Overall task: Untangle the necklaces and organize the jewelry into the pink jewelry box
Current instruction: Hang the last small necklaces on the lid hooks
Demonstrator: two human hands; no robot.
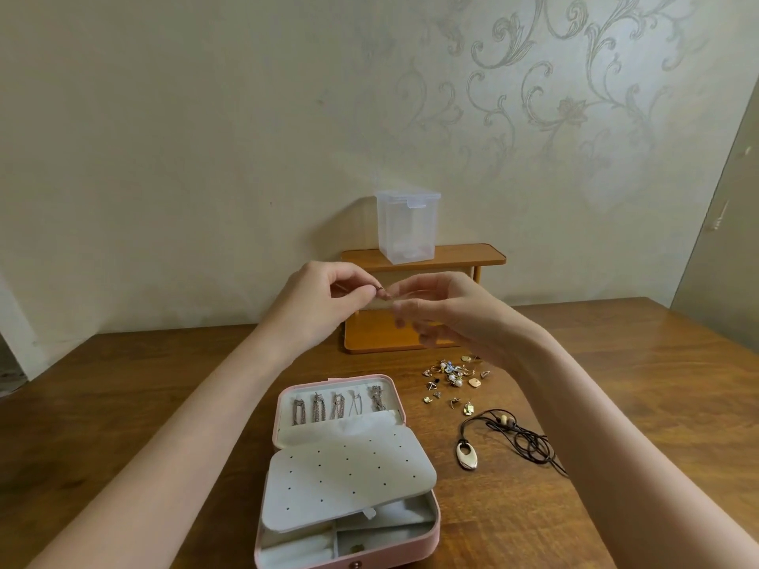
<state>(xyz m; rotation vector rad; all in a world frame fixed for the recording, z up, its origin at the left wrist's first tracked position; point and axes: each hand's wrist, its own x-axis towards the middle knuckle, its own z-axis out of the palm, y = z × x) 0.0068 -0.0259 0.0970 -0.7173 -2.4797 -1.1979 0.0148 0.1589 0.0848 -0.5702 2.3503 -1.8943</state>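
I see the pink jewelry box lying open on the near desk, chains hung in its lid. Right of it lie a corded pendant necklace and loose earrings. Above them, my left hand and right hand pinch one small piece together.

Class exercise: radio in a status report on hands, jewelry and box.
Left hand and right hand pinch a small piece midair. Pink jewelry box open, chains hung. Cord necklace still tangled on table.
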